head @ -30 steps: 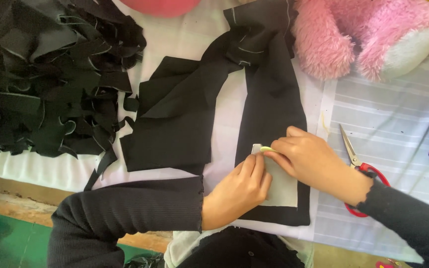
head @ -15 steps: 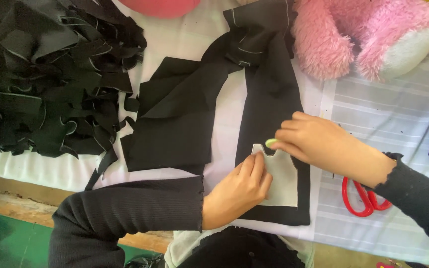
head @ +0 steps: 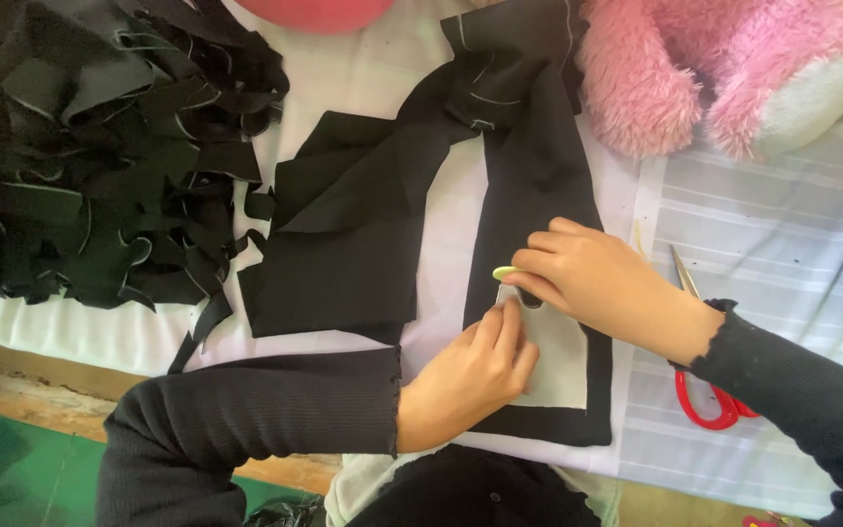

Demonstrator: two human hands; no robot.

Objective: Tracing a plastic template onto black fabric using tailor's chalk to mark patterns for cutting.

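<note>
My left hand (head: 465, 376) presses flat on a pale grey card template (head: 556, 366) that lies on a long strip of black fabric (head: 539, 185). My right hand (head: 592, 278) pinches a small yellow-green piece of chalk (head: 506, 272) at the template's upper left corner, its tip on the black cloth. Both arms wear black sleeves. A second, wider black fabric piece (head: 353, 234) lies just left of the strip.
A heap of cut black fabric pieces (head: 90, 146) fills the upper left. Red-handled scissors (head: 704, 390) lie on a striped white cloth (head: 773, 224) to the right, partly under my right forearm. A pink plush toy (head: 724, 68) sits top right. The wooden table edge (head: 41, 410) runs below.
My right hand has slid up and left along the template's edge with the chalk. The left hand has stayed pressed on the template.
</note>
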